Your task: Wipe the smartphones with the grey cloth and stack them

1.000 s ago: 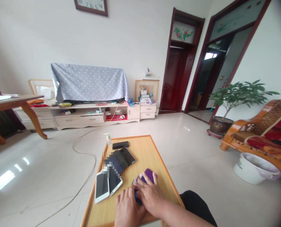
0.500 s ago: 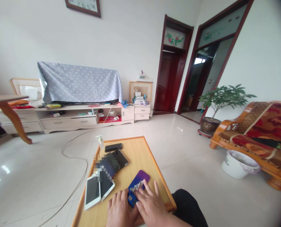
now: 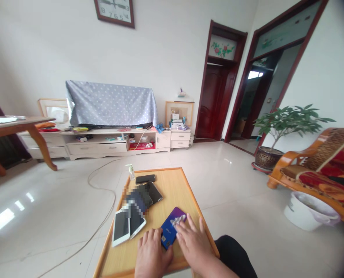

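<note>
Phone (image 3: 172, 228) lengthwise, pointing up-right between hands

Readable stuff: only the clock digits, basically

The brown-framed wall clock (image 3: 114, 11) at the top edge is cut off, but u can make out 8, 7, 6, 5, 4 along the bottom of its white face and a 3 on the right. The blue-purple phone (image 3: 172, 227) on the wooden table has a small white logo and a sticker, too small to read tbh.

Blue-purple phone (image 3: 172, 227); white phone (image 3: 121, 233); grey polka-dot cover (image 3: 111, 103).
</note>
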### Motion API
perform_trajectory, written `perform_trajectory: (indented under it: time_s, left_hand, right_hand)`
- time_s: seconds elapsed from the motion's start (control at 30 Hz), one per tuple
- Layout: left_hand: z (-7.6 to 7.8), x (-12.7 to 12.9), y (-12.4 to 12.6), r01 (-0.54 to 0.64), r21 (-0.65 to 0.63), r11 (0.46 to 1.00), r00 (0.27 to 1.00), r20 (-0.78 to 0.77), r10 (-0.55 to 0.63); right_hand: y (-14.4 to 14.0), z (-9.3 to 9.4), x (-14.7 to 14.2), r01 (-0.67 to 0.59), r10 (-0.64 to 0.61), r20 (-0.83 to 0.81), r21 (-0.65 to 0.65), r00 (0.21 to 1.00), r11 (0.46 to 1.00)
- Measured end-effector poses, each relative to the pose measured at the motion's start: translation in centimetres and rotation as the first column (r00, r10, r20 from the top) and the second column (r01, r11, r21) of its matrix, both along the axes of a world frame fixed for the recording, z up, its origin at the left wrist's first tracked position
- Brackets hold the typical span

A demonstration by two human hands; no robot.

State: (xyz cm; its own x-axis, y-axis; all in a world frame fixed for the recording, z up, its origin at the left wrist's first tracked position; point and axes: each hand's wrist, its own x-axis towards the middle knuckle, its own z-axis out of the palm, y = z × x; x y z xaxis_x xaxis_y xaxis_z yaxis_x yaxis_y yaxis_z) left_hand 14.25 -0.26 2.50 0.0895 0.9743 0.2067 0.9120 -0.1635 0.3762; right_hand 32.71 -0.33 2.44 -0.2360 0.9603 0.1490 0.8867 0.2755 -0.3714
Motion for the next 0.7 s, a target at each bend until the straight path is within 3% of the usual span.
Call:
perform_trajectory:
  time_s: [0.1, 0.3, 0.7]
  left_hand:
    - [0.1, -0.4, -0.6, 0.012, 0.015, 1.000, 1.000, 0.028, -0.012]
    - [0.4, -0.8, -1.5, -0.019, -0.019, 1.000, 0.998, 0.054, 0.020]
    - [0.0, 1.0, -2.0, 0.006, 0.021, 1.000, 1.000, 0.000, -0.006]
  right_hand:
    - [1.2, -1.1, 0.0, 0.102, -0.103, 0.049, 0.026, 0.993, 0.994]
    - [0.5, -3.2, -1.3, 0.056, -0.060, 0.082, 0.040, 0.995, 0.998]
    - [-0.7, -1.3, 0.1, 0.068, -0.068, 0.010, 0.010, 0.998, 0.998]
